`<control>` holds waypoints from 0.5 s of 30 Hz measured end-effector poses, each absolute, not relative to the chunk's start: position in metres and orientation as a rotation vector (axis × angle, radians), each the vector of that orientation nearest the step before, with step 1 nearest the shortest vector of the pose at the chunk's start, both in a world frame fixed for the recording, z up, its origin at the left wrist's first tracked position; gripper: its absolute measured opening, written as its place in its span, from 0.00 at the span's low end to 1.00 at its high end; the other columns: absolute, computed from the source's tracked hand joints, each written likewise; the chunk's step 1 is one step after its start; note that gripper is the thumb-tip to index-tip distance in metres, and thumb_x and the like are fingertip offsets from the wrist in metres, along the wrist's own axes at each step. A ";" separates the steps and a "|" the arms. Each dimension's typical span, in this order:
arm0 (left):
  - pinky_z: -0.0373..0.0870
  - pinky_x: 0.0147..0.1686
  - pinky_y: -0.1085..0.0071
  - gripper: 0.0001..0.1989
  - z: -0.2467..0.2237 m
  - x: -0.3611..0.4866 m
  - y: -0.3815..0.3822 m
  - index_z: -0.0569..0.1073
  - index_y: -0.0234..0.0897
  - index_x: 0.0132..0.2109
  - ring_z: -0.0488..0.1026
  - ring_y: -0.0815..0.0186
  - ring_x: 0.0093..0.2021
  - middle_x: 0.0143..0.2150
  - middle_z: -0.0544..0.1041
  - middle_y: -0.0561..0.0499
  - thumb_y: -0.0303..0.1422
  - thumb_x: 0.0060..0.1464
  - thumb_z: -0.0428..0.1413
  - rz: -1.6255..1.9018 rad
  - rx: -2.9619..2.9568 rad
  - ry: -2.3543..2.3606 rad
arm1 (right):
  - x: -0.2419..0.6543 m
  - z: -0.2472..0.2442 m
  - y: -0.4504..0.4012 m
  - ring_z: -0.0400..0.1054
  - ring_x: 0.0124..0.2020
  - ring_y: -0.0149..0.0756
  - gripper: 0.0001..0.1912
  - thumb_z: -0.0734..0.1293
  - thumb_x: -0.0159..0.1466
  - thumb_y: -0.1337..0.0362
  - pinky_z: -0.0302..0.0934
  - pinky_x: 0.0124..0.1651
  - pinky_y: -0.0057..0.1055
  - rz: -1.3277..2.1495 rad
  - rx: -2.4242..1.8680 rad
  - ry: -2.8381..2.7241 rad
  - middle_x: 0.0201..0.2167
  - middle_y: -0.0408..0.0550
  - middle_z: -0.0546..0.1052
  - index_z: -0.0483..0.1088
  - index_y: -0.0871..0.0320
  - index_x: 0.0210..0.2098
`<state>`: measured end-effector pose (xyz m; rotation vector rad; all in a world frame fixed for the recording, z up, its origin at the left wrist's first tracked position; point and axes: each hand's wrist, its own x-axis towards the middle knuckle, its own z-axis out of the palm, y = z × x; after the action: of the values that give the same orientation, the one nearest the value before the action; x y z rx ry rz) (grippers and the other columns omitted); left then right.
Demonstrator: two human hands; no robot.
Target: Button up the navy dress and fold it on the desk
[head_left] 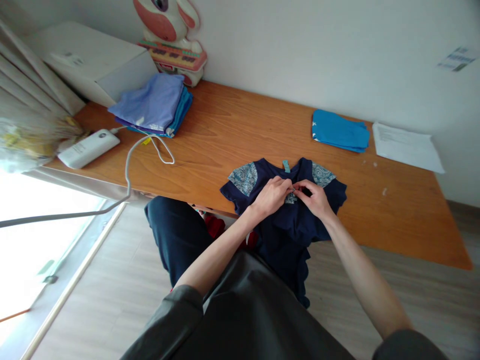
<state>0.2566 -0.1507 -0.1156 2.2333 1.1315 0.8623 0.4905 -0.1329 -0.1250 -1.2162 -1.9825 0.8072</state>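
the shirt (292,225) lies partly on the table (240,130), its neck (287,173) at the far side, its long axis running back, and its lower part hanging off the near side. the left hand (275,193) and the right hand (313,198) meet just below the neck, equally near. both hold narrowly, pinching the shirt's front; which small piece exactly, i cannot tell.

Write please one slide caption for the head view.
Left hand and right hand pinch a navy garment that overhangs the wooden table.
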 end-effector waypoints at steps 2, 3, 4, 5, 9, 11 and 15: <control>0.73 0.56 0.57 0.08 -0.116 0.256 -0.150 0.73 0.41 0.49 0.75 0.54 0.54 0.50 0.83 0.44 0.30 0.78 0.49 0.888 2.203 1.106 | 0.491 -0.126 -0.133 0.76 0.40 0.44 0.09 0.75 0.71 0.53 0.72 0.46 0.42 0.809 -1.214 -1.983 0.40 0.46 0.83 0.81 0.49 0.45; 0.73 0.56 0.57 0.08 -0.116 0.255 -0.150 0.73 0.41 0.49 0.75 0.54 0.54 0.50 0.83 0.44 0.30 0.77 0.50 0.906 2.180 1.088 | 0.491 -0.126 -0.133 0.76 0.41 0.45 0.09 0.76 0.71 0.53 0.72 0.46 0.42 0.809 -1.217 -1.976 0.40 0.46 0.83 0.81 0.49 0.44; 0.74 0.57 0.57 0.07 -0.116 0.255 -0.150 0.73 0.41 0.49 0.76 0.55 0.54 0.50 0.83 0.45 0.30 0.77 0.51 0.922 2.152 1.070 | 0.492 -0.127 -0.133 0.77 0.41 0.45 0.09 0.76 0.70 0.53 0.72 0.46 0.42 0.812 -1.219 -1.967 0.40 0.46 0.83 0.81 0.49 0.44; 0.74 0.57 0.58 0.06 -0.115 0.254 -0.150 0.73 0.42 0.49 0.76 0.56 0.54 0.50 0.83 0.46 0.29 0.76 0.52 0.934 2.120 1.056 | 0.492 -0.127 -0.133 0.78 0.42 0.46 0.09 0.76 0.70 0.52 0.72 0.47 0.43 0.815 -1.217 -1.958 0.40 0.47 0.83 0.81 0.49 0.43; 0.76 0.60 0.58 0.09 -0.109 0.251 -0.151 0.75 0.44 0.53 0.78 0.57 0.54 0.50 0.83 0.48 0.26 0.71 0.55 0.945 2.020 1.002 | 0.492 -0.125 -0.135 0.79 0.44 0.46 0.10 0.76 0.70 0.51 0.73 0.50 0.44 0.813 -1.187 -1.926 0.41 0.48 0.84 0.80 0.50 0.38; 0.76 0.60 0.58 0.13 -0.107 0.250 -0.152 0.75 0.44 0.55 0.79 0.58 0.54 0.51 0.84 0.48 0.24 0.69 0.56 0.956 1.994 0.972 | 0.491 -0.123 -0.136 0.79 0.43 0.46 0.11 0.77 0.70 0.51 0.73 0.50 0.44 0.804 -1.186 -1.922 0.41 0.48 0.84 0.80 0.50 0.37; 0.77 0.56 0.61 0.09 -0.111 0.252 -0.151 0.73 0.43 0.52 0.79 0.59 0.51 0.48 0.82 0.49 0.25 0.69 0.57 1.023 1.928 1.027 | 0.490 -0.118 -0.137 0.79 0.44 0.46 0.09 0.74 0.72 0.53 0.73 0.49 0.44 0.825 -1.183 -1.955 0.42 0.48 0.84 0.80 0.49 0.40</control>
<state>0.2518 -0.1515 -0.1111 1.9278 1.0272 1.0229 0.4899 -0.1371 -0.1177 -1.1829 -1.9552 0.8255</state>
